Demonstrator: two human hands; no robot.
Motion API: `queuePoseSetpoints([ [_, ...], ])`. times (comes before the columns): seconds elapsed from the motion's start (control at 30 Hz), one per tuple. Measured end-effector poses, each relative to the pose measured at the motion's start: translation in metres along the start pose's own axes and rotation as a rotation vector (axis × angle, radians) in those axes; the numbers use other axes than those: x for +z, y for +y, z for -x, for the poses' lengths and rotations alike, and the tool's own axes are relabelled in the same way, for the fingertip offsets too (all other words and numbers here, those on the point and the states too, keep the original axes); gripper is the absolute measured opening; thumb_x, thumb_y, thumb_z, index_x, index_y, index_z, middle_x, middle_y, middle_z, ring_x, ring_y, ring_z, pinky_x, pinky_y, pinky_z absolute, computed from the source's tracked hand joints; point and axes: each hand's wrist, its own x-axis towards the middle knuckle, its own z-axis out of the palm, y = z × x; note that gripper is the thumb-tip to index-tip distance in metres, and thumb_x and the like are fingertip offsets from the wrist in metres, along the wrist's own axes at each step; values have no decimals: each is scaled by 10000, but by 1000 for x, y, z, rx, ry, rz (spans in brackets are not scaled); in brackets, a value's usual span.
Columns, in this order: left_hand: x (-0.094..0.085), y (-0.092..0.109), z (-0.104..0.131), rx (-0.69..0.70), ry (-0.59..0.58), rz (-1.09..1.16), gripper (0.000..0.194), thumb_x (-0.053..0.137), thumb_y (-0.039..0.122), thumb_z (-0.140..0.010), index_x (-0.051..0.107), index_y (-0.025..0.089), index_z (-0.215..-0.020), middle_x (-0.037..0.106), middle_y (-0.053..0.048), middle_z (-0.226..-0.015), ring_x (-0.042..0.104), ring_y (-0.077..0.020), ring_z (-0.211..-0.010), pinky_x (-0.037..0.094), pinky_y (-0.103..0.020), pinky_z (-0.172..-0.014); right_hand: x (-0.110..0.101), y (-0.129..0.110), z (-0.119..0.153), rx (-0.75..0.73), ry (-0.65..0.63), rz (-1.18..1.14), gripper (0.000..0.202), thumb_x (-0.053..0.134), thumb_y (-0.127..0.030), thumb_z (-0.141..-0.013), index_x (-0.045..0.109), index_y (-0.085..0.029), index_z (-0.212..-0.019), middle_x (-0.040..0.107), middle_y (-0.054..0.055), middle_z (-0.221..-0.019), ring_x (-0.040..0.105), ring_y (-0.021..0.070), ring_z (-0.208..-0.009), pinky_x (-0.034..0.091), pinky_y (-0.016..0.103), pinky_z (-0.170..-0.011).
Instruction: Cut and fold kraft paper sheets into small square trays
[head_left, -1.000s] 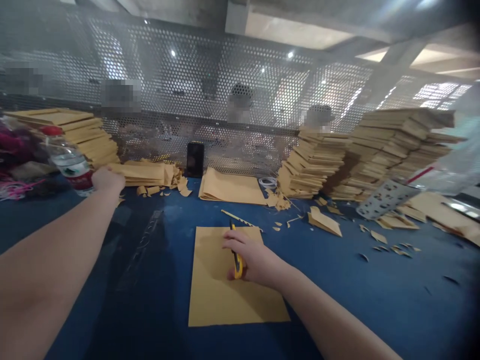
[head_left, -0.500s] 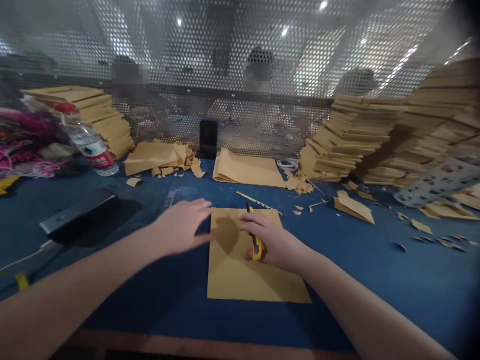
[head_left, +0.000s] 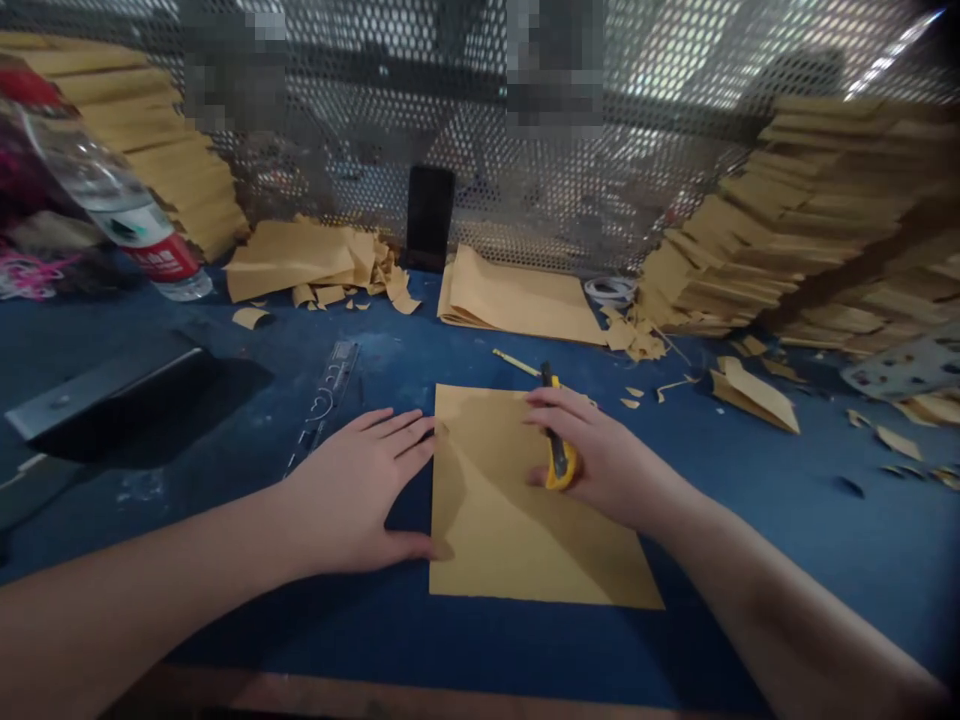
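Observation:
A rectangular sheet of brown kraft paper [head_left: 510, 550] lies flat on the blue table [head_left: 360, 640] in front of me. My left hand [head_left: 367, 490] is spread open, its fingertips and thumb at the sheet's left edge. Over the sheet's right side, my right hand [head_left: 592, 455] is closed around a yellow and black utility knife [head_left: 559, 460]. I cannot tell whether its blade is out. Beyond the sheet lies a pencil [head_left: 516, 362], partly hidden by the knife and hand. A clear plastic ruler [head_left: 326, 395] with cut-out shapes lies beyond my left hand.
A water bottle [head_left: 124, 205] and a dark device [head_left: 112, 405] stand left. A phone [head_left: 430, 220] leans against the perforated metal screen [head_left: 495, 200]. Folded kraft paper [head_left: 525, 295], paper scraps [head_left: 637, 335] and a tall paper stack [head_left: 795, 210] line the back and right.
My view has tipped down and come closer. My left hand has lowered to the sheet's left edge, uncovering the ruler. My right hand, still holding the knife, has shifted right over the sheet.

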Motion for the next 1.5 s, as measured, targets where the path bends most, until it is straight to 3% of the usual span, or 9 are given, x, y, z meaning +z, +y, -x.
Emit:
queuePoseSetpoints([
  [0.37, -5, -2, 2, 150, 82, 20, 492, 577, 539, -880, 657, 171, -1196, 651, -102, -1282, 605, -292, -1189, 473, -489, -1043, 0, 3, -1, -6, 25, 20, 477, 718, -429, -814, 560, -246, -1224, 493, 104, -1403, 524, 302, -1273, 476, 472, -1054],
  [0.6, -8, -2, 2, 274, 126, 39, 323, 564, 441, -930, 713, 182, -1053, 708, -76, -1149, 667, -250, -1042, 521, -443, -965, 0, 3, 0, -7, 27, 40, 484, 728, -446, -802, 567, -234, -1205, 505, 106, -1385, 538, 302, -1252, 485, 476, -1039],
  [0.77, -8, -2, 1, 350, 126, 65, 321, 554, 426, -944, 701, 158, -1042, 719, -77, -1099, 674, -233, -989, 526, -415, -923, 0, 3, -1, -17, 40, 34, 478, 737, -442, -793, 576, -225, -1187, 514, 115, -1369, 533, 311, -1256, 475, 483, -1041],
  [0.93, -7, 5, 3, 476, 83, 110, 513, 605, 588, -868, 658, 148, -1125, 680, -99, -1173, 651, -260, -966, 526, -432, -832, 1, 3, -1, -28, 48, 34, 471, 741, -421, -792, 572, -222, -1185, 519, 122, -1364, 522, 320, -1269, 471, 491, -1044],
  [1.13, -12, 15, 4, 614, 99, 118, 125, 559, 224, -944, 681, 200, -941, 702, -66, -1046, 637, -170, -762, 492, -332, -668, 1, 3, -1, -19, 69, 15, 489, 742, -433, -789, 566, -227, -1196, 512, 126, -1380, 512, 328, -1283, 474, 509, -1040],
  [1.27, -15, 15, 4, 594, 121, 155, 185, 503, 124, -938, 671, 200, -923, 721, -59, -918, 646, -160, -730, 501, -297, -663, 1, 5, -2, -21, 70, 8, 493, 753, -418, -782, 566, -222, -1194, 517, 122, -1375, 510, 322, -1285, 466, 511, -1050],
  [1.37, -15, 10, 5, 526, 69, 186, 238, 427, 128, -966, 655, 194, -952, 729, -60, -954, 662, -163, -753, 506, -287, -657, 1, 6, -2, -24, 77, 5, 496, 754, -429, -782, 564, -223, -1191, 519, 123, -1375, 500, 323, -1295, 461, 517, -1054],
  [1.5, -16, -4, 4, 424, 78, 391, 191, 445, 160, -971, 633, 193, -962, 736, -39, -992, 691, -139, -815, 512, -238, -679, 0, 6, -1, -33, 120, -12, 500, 761, -419, -777, 555, -237, -1195, 533, 116, -1354, 527, 306, -1263, 464, 504, -1050],
])
